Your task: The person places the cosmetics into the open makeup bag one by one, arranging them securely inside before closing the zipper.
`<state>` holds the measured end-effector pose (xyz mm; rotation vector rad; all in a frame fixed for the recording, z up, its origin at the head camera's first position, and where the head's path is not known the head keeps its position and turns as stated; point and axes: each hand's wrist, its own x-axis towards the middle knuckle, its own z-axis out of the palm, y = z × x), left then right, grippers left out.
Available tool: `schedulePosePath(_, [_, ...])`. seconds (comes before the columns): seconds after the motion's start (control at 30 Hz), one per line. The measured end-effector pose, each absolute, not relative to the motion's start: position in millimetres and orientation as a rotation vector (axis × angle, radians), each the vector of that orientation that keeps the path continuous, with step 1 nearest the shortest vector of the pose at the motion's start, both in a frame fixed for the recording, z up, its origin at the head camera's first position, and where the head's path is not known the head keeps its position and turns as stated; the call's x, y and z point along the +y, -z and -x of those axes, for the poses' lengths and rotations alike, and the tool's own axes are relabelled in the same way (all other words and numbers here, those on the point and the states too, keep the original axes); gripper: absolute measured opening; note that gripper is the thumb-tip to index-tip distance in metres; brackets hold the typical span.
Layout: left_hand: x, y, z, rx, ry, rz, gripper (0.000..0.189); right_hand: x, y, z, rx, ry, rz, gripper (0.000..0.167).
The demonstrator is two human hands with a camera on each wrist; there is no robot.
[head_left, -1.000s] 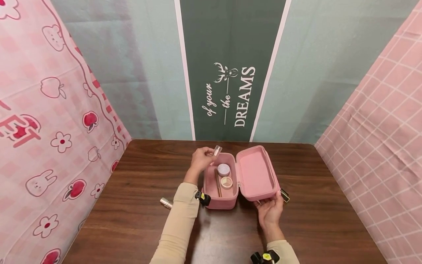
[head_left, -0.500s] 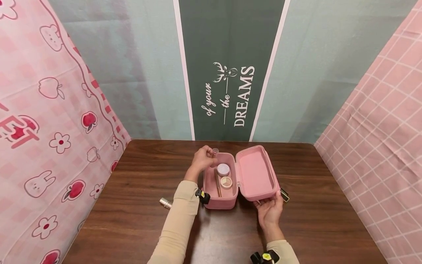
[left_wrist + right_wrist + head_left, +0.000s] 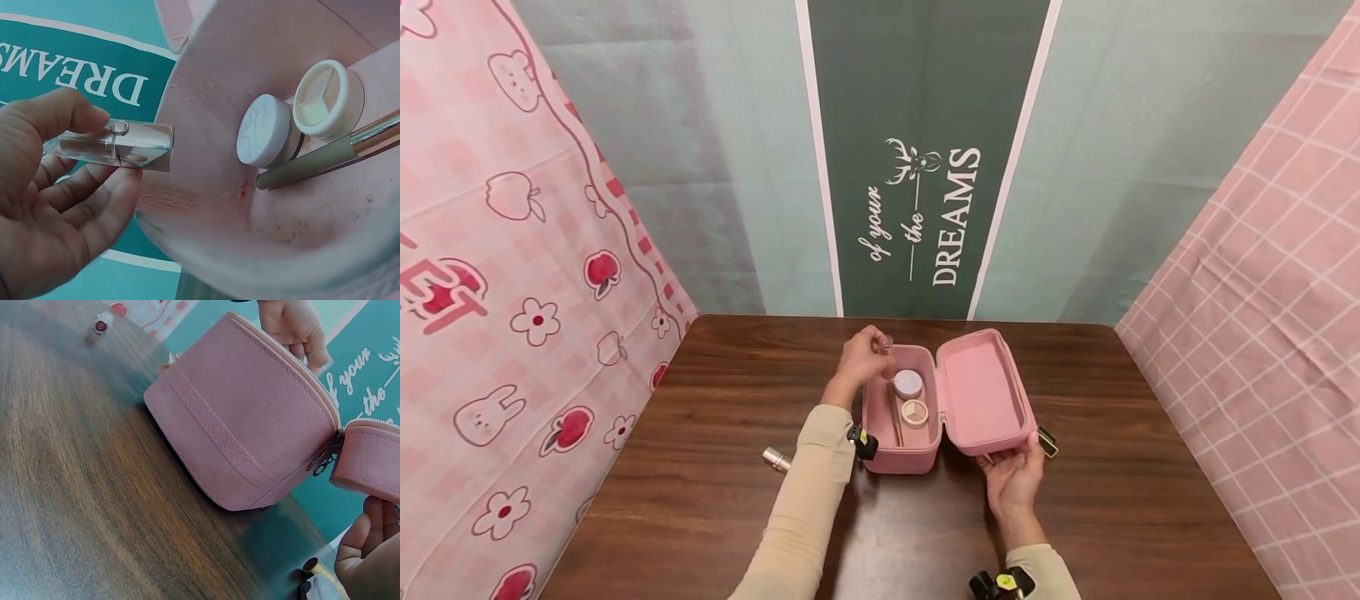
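A pink zippered makeup case (image 3: 901,461) stands on the table with its lid (image 3: 983,392) folded out to the right. At the case's far left rim, my left hand (image 3: 861,358) pinches a lipstick tube (image 3: 140,145), half clear and half shiny silver, between thumb and fingers. In the left wrist view its silver end points into the case. Inside lie a round lidded jar (image 3: 907,384), a round three-part concealer palette (image 3: 914,413) and a slim brown-and-gold stick (image 3: 897,417). My right hand (image 3: 1015,483) holds the lid by its near edge, fingers tucked underneath.
On the brown wood table (image 3: 700,500), a silver lipstick tube (image 3: 777,460) lies left of the case, partly behind the left sleeve. A black-and-gold tube (image 3: 1047,443) lies just right of the lid. Patterned cloths hang around the table's sides and back.
The lipstick tube in my left hand has tipped and lowered toward the case, so less of it shows above the fingers. My right hand and the lid have stayed in place.
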<state>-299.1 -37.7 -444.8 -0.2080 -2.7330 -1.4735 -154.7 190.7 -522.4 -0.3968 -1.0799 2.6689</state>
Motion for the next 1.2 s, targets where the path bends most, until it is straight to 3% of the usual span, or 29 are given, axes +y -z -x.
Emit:
schedulePosePath(0.73, [-37.5,448.0,307.3,-2.893,1.093,0.206,0.022,191.1,523.9,154.4,-1.126,-2.652,0.300,0.044])
schedulePosePath(1.03, [-34.9,442.1,307.3,-2.948,1.052,0.146,0.006,191.4,522.9,154.2,-1.141,-2.648,0.307,0.043])
schedulePosePath(1.2, [-31.4,441.3,308.8,-3.032,0.926,0.184,0.010,191.4,523.6,153.9,-1.138,-2.642,0.317,0.042])
